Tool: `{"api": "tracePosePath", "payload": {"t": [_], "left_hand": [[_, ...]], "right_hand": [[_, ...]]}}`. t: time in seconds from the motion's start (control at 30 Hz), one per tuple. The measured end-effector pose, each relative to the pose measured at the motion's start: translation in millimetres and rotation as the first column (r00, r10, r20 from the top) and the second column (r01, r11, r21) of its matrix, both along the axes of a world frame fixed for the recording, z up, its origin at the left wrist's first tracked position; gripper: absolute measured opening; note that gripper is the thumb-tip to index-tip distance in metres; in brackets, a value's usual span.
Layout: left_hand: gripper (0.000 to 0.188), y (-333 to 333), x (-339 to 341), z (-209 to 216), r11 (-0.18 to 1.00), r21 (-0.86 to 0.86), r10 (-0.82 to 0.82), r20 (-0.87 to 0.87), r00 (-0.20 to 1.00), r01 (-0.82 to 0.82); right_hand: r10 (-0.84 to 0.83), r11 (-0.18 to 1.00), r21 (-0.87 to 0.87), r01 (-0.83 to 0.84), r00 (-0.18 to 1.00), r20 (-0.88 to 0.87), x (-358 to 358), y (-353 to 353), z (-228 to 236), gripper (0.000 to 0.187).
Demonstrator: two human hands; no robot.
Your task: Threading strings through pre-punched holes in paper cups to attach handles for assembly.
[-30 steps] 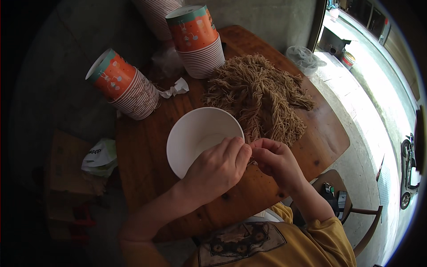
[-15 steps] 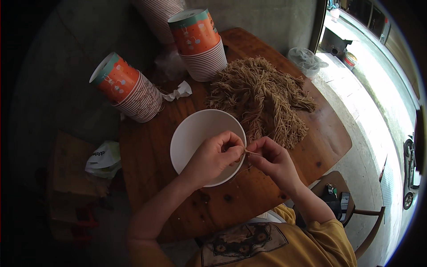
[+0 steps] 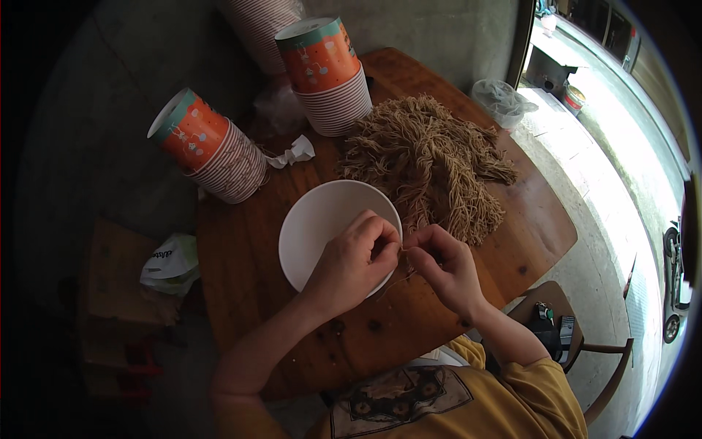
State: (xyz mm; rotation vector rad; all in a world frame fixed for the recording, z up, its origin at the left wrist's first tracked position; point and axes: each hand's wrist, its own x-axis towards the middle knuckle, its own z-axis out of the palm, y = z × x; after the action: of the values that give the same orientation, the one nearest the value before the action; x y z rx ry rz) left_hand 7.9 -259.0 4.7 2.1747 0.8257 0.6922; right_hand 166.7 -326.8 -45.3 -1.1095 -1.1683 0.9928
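My left hand is closed in a pinch over the right rim of a white paper tub, which stands open side up on the table. Close beside it, just outside the rim, my right hand pinches too, thumb against fingertips. Between the two hands runs a thin tan string, largely hidden by the fingers. A fine loose end trails below them. Behind my hands lies a big tangled heap of tan strings, some hanging down toward my right hand.
Two stacks of orange and green paper tubs, one upright and one leaning, stand at the back left beside crumpled white paper. The wooden table has a rounded right edge. A wooden chair holds small items at right.
My hands have shifted slightly, and the left has turned at the wrist. The short length of string that showed between my fingertips is now mostly covered; a loose end shows lower.
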Motion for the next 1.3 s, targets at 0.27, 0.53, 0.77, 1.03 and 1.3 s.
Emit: {"api": "tracePosePath", "payload": {"t": [0.27,0.53,0.77,1.03,1.3], "left_hand": [[0.005,-0.3,-1.0,3.1,0.995,0.078,-0.067,-0.033,0.997,0.069],[0.006,8.2,-3.9,2.7,0.984,-0.128,-0.121,0.026,0.992,0.123],[0.006,5.5,-3.4,3.7,0.992,-0.037,-0.119,-0.037,0.992,0.118],[0.008,10.4,-7.9,-2.0,0.954,-0.236,-0.173,0.071,0.982,0.185],[0.01,3.0,-4.9,3.5,0.979,0.1,-0.174,-0.06,0.983,0.179]], "right_hand": [[0.0,0.997,-0.079,0.016,0.981,0.196,4.6,1.0,8.0,0.011],[0.043,0.987,-0.143,-0.069,0.984,-0.174,3.7,2.0,2.9,0.01],[-0.022,0.999,-0.029,0.032,0.96,0.278,3.7,-1.8,11.0,0.011],[0.096,0.952,-0.257,-0.168,0.958,-0.27,8.2,0.1,11.8,0.016],[0.102,0.946,-0.266,-0.186,0.949,-0.3,9.2,0.6,10.9,0.018]]}}
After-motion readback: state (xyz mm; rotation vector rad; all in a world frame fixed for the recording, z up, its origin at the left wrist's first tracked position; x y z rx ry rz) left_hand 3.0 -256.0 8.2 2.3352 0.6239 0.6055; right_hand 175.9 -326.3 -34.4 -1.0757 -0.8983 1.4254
